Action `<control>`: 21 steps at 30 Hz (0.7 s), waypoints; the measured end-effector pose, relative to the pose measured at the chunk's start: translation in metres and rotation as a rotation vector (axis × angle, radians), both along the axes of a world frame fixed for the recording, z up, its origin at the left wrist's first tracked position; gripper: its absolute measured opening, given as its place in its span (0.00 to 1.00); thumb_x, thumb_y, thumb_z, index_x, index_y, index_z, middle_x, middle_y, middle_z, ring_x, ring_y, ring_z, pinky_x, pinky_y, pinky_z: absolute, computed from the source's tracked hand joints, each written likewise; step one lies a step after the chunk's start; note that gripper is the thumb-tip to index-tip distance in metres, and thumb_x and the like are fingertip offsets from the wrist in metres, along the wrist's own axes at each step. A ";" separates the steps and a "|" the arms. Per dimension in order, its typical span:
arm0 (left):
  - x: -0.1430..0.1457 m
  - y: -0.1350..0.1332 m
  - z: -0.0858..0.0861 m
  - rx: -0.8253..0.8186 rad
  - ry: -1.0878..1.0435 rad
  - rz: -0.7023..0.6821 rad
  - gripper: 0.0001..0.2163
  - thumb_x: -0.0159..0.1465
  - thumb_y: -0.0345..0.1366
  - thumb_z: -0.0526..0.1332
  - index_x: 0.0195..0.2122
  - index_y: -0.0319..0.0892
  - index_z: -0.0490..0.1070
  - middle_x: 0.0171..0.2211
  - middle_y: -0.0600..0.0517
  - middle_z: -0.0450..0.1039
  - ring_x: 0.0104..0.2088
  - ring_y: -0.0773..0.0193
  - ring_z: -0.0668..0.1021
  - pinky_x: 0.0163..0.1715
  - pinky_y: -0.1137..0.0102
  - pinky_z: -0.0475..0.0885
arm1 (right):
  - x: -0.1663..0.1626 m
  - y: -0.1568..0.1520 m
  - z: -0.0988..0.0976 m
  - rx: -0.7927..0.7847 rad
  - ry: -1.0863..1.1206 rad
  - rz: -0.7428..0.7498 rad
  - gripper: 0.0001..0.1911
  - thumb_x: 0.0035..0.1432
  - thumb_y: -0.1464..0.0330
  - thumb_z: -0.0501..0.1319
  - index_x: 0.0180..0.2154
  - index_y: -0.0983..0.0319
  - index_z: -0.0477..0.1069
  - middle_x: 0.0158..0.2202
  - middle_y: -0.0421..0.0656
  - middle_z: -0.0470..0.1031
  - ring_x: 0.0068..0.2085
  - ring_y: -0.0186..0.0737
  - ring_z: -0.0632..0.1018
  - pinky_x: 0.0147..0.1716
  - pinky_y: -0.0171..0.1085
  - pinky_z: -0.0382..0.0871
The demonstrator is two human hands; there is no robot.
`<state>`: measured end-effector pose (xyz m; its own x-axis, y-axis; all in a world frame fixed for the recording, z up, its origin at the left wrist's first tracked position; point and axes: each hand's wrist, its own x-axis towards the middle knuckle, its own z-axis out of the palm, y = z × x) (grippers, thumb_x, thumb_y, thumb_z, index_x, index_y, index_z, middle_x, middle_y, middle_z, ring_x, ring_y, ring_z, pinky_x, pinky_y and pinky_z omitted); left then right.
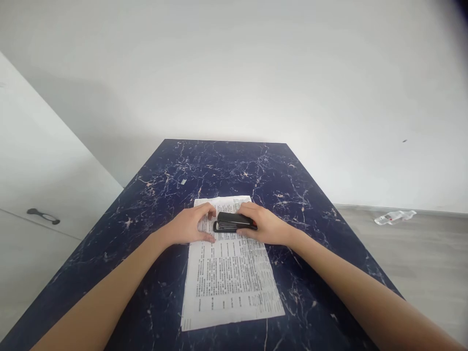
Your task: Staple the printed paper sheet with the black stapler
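Observation:
A black stapler (230, 220) lies sideways above the printed sheets of paper (226, 273), its front end pointing left. My right hand (265, 224) grips its rear end, thumb on the near side and fingers on the far side. To the left of the stapler is my left hand (190, 224), thumb and fingers spread apart in a C shape over the paper's left edge. Nothing sits between those fingers, and a small gap separates them from the stapler's front. Whether the stapler touches the paper is hard to tell.
The papers rest on a dark blue marbled table (234, 165). A small pale scrap (183, 182) lies on its far left part. White cabinet doors with a dark handle (43, 216) stand at left. Clear plastic packaging (395, 217) is on the floor at right, by the wall.

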<state>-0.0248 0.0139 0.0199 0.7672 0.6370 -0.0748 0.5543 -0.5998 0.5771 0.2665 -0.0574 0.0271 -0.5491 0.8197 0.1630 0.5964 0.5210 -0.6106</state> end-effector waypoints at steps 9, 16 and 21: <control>0.004 -0.004 -0.004 0.063 0.002 -0.018 0.26 0.57 0.56 0.70 0.49 0.47 0.68 0.48 0.49 0.76 0.41 0.54 0.79 0.36 0.66 0.67 | 0.005 -0.007 -0.017 -0.535 0.667 -0.035 0.30 0.55 0.73 0.51 0.57 0.57 0.74 0.57 0.44 0.77 0.60 0.49 0.76 0.63 0.54 0.67; 0.004 -0.003 -0.005 0.008 -0.031 0.018 0.28 0.54 0.57 0.72 0.49 0.48 0.69 0.47 0.49 0.76 0.38 0.56 0.78 0.34 0.66 0.66 | 0.004 -0.007 -0.020 -0.475 0.717 -0.035 0.27 0.60 0.72 0.54 0.59 0.56 0.73 0.59 0.45 0.77 0.62 0.49 0.75 0.63 0.54 0.68; -0.001 0.001 -0.011 -0.066 -0.153 0.054 0.31 0.51 0.61 0.73 0.49 0.49 0.72 0.46 0.47 0.75 0.40 0.53 0.76 0.38 0.62 0.69 | -0.007 -0.017 -0.021 -0.198 0.317 -0.153 0.20 0.63 0.66 0.65 0.57 0.56 0.75 0.48 0.44 0.82 0.43 0.45 0.83 0.43 0.45 0.78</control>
